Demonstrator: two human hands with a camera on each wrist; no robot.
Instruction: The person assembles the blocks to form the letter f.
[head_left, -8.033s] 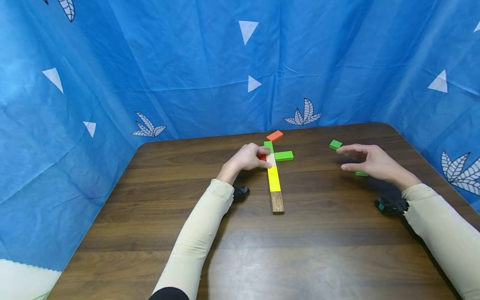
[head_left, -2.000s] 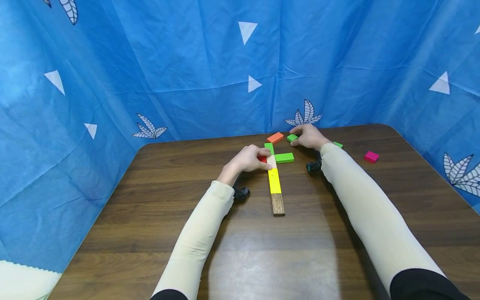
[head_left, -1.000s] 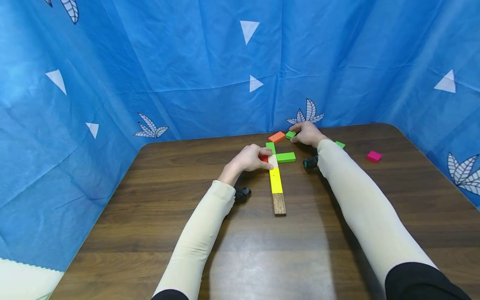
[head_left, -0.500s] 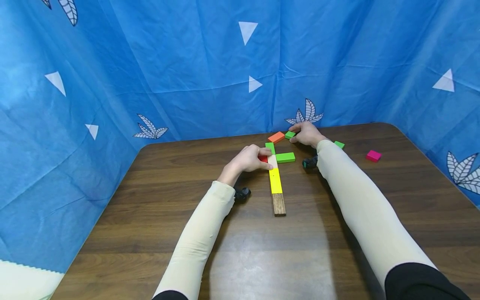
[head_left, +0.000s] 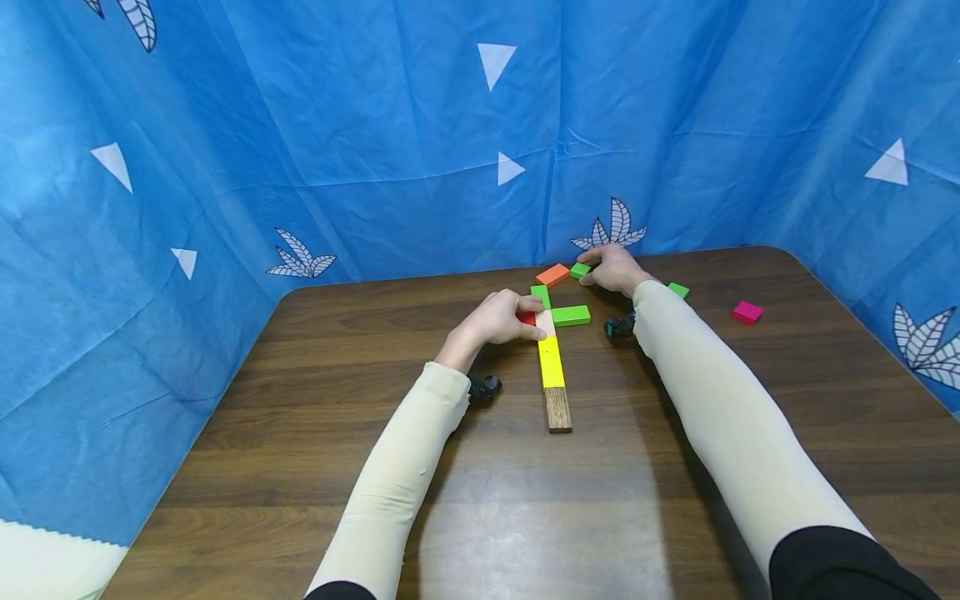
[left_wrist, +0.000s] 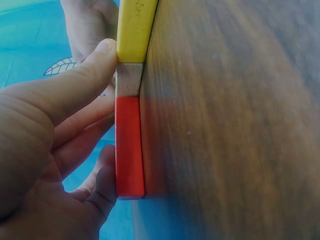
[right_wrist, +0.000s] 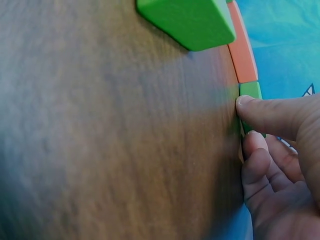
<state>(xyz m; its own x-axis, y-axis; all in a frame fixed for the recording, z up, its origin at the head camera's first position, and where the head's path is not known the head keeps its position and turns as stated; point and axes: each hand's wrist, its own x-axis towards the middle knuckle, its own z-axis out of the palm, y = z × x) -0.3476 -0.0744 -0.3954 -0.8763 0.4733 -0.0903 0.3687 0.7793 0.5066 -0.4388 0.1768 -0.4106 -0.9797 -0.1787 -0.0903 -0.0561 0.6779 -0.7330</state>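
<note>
Flat coloured wooden blocks lie on the table in the head view. My left hand [head_left: 495, 317] rests over the whitish block [head_left: 545, 322], its thumb by the yellow block [head_left: 551, 362] and fingers above the red block [left_wrist: 130, 147]. A green block [head_left: 541, 293] continues the column at the far end, and another green block [head_left: 572, 316] juts right. My right hand [head_left: 615, 269] pinches a small green block [head_left: 580, 270] between thumb and fingers. In the right wrist view that block lies end to end with the orange block [right_wrist: 243, 47]; the hand partly covers it.
A brown block [head_left: 558, 410] forms the near end of the column. Farther right lie a magenta block [head_left: 747, 312] and a green block [head_left: 678, 290], partly behind the right sleeve. A blue curtain [head_left: 420, 133] hangs behind the table [head_left: 315, 433].
My right hand has come from the right side to the far middle with a green block, then slid it left against the orange block. The last half second shows no clear movement; my left hand stays put.
</note>
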